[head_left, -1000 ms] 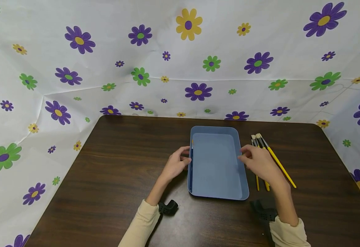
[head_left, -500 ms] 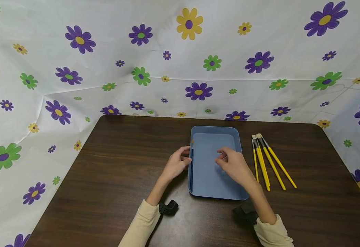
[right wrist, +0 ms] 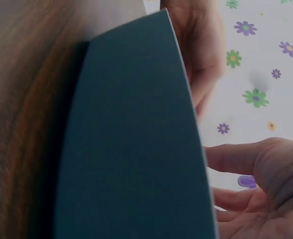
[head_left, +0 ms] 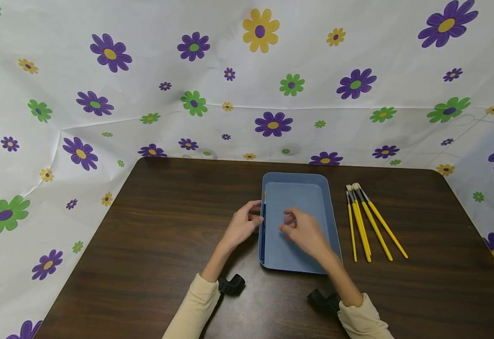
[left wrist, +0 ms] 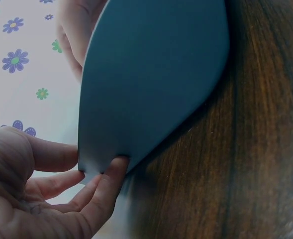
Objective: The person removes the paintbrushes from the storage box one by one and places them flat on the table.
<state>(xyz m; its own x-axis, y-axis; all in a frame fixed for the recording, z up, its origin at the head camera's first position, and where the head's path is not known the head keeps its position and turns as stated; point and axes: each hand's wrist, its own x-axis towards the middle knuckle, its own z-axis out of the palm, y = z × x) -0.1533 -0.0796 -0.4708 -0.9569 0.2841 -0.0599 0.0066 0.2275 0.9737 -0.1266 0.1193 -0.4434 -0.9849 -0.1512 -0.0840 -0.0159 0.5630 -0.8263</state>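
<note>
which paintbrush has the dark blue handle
The single paintbrush inside the blue-grey tray, lying along its left wall beside the left hand; the yellow-handled paintbrushes lie outside, on the table to the tray's right.

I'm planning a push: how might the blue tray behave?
The blue tray looks stiff: its wall stays unbowed where the left hand touches. Its broad, low shape should resist tipping. Its smooth-looking surface may feel slippery.
</note>
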